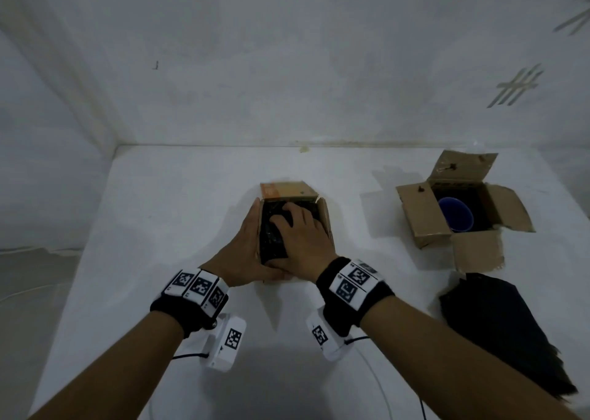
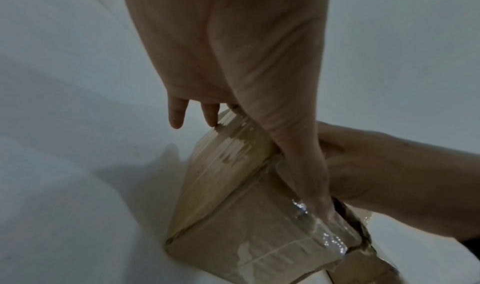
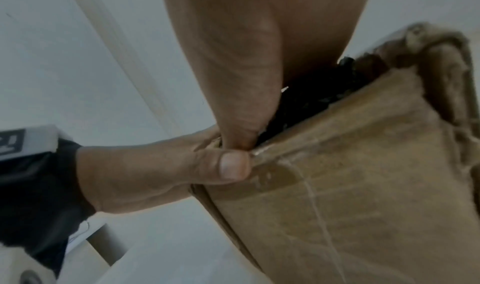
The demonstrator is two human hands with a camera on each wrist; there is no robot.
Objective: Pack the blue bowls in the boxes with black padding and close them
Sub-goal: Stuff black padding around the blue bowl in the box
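Observation:
A small cardboard box (image 1: 324, 216) stands at the table's middle, filled to the top with black padding (image 1: 270, 241); no bowl shows in it. My left hand (image 1: 245, 246) lies flat against the box's left side, thumb on the near edge. My right hand (image 1: 304, 235) presses down on the padding with spread fingers. The left wrist view shows my left fingers (image 2: 176, 114) straight along the box (image 2: 233, 216). Padding (image 3: 311, 95) shows under my right hand in the right wrist view. A second box (image 1: 421, 217) at the right stands open with a blue bowl (image 1: 455, 213) inside.
A loose sheet of black padding (image 1: 498, 330) lies on the white table (image 1: 159, 212) at the near right, in front of the open box. White walls close the table off at the back and left. A cable runs near the front edge.

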